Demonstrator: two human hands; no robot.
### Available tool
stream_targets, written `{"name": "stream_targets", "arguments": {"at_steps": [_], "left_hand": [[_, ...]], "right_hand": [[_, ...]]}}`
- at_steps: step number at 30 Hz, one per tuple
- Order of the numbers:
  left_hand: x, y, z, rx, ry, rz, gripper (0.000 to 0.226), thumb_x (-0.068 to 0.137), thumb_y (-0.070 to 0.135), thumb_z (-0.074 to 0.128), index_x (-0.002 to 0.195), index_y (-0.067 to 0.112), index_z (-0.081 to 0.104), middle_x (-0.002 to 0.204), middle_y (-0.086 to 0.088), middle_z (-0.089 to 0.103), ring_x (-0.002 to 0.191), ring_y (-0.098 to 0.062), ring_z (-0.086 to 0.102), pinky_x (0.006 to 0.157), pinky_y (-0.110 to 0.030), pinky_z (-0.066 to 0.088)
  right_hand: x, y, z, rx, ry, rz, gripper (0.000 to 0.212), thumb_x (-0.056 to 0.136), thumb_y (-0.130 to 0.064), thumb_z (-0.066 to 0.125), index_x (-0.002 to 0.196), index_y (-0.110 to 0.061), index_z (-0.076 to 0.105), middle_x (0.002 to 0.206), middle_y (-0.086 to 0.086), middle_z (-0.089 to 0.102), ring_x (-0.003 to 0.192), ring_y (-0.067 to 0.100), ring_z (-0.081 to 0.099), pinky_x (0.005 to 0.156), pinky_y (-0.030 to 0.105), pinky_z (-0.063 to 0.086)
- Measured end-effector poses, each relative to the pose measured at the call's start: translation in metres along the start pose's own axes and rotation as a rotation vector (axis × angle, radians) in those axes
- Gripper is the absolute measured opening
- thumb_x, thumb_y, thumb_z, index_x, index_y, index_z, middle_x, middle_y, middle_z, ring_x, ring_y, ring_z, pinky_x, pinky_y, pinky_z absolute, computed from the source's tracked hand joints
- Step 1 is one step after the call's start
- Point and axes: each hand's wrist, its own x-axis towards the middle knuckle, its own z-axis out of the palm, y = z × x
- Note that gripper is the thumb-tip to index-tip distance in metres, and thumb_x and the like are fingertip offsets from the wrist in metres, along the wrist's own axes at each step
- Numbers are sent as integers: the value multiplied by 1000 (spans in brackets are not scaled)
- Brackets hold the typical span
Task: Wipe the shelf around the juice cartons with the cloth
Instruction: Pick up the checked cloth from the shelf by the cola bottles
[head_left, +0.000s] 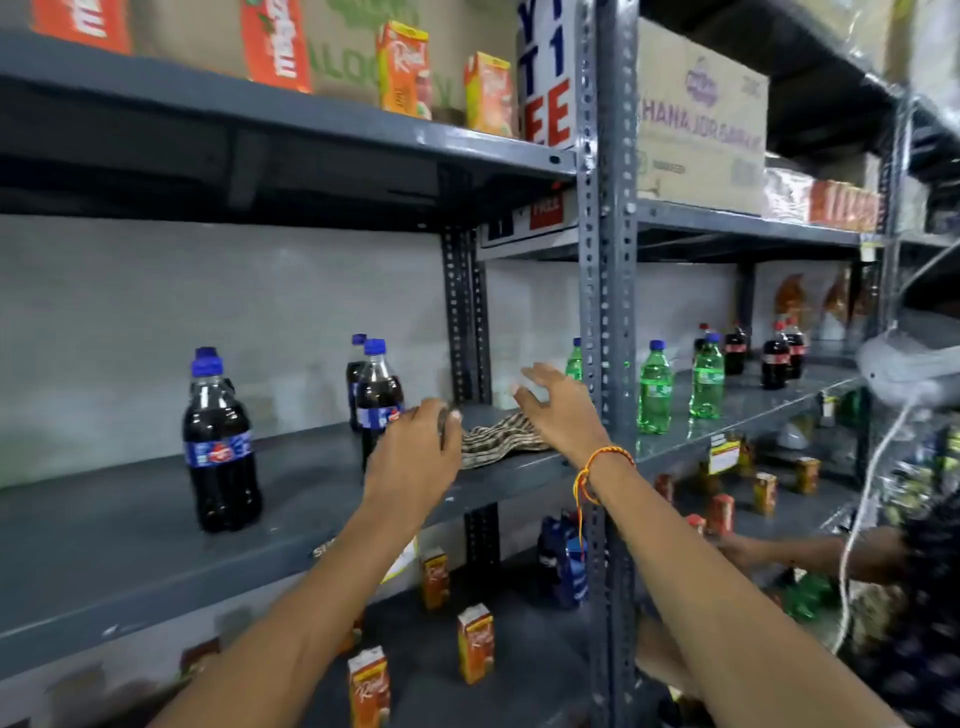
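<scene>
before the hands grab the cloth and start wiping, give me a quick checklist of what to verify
1. Cloth reachable: ok, it lies on the middle shelf between both hands.
2. Left hand free: ok, nothing is in it, fingers beside the cloth.
3. Right hand free: ok, open above the cloth.
4. Cola bottle clear of the left hand: not ok, it stands right beside it and could be knocked.
5. Juice cartons on the cloth's shelf: not ok, they stand one shelf lower.
6. Lower shelf dirty: cannot tell.
</scene>
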Motion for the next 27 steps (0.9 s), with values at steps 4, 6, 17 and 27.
{"name": "stream_targets", "arguments": {"at_steps": [4,6,17,27], "left_hand": [[11,-5,37,-7,-126,-172,20,89,21,47,89,5,60,91,-23,67,86,-39,61,69,-38,46],[16,-4,49,9,-147,-228,21,90,19,47,94,2,60,95,-25,66,92,-40,59,71,-39,45],[35,-18,77,-72,-186,-417,15,84,9,54,88,0,66,92,-21,68,87,-33,60,69,-34,45],[33,-14,76,-194,-102,-437,37,83,-5,53,119,6,57,108,-17,66,89,-23,62,75,-23,49]], "right_hand": [[14,24,2,-145,-138,101,48,92,-34,54,130,-6,54,139,14,54,125,29,53,105,35,42],[21,29,7,-167,-222,128,53,89,-38,57,133,-9,51,136,14,56,121,31,56,103,36,46],[32,42,26,-377,-566,46,49,90,-36,59,136,-20,49,146,6,47,132,30,45,112,39,39],[14,43,40,-299,-162,29,35,87,-6,59,118,-21,65,118,17,67,108,38,62,93,42,53]]}}
